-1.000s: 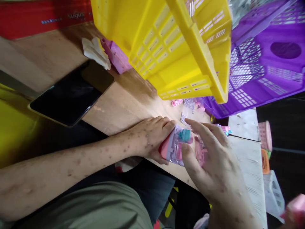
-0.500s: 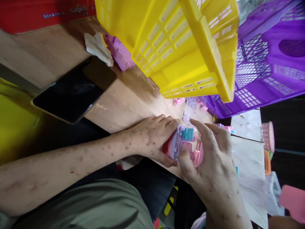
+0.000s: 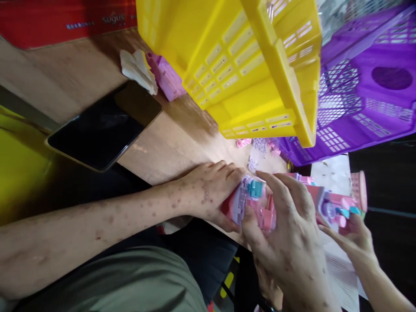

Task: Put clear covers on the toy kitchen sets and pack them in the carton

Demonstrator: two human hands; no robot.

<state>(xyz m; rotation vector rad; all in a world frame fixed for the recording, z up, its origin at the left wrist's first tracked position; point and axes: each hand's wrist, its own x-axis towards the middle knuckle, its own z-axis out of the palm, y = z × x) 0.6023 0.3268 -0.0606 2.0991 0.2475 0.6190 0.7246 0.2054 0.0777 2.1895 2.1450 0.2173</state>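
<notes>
Between my two hands is a pink and lilac plastic toy (image 3: 239, 203) with a clear front and a teal block inside. My left hand (image 3: 211, 193) is closed round its pink back end. From the other side my right hand (image 3: 289, 225) grips it, thumb across the front and fingers over the far edge. Parts of the toy are hidden behind my fingers. Just beyond it on the wooden table lie small lilac pieces (image 3: 251, 164) and a pink piece (image 3: 243, 143).
A yellow basket (image 3: 247, 91) and a purple basket (image 3: 373, 99) stand at the far side. A dark-screened phone (image 3: 104, 125), white crumpled paper (image 3: 138, 69) and red box (image 3: 65, 19) lie left. At right, another person's hand (image 3: 359, 238) holds a similar pink toy (image 3: 328, 203).
Another person's hand has come in from the right with a similar pink toy. My hands keep their grip; the view has shifted slightly.
</notes>
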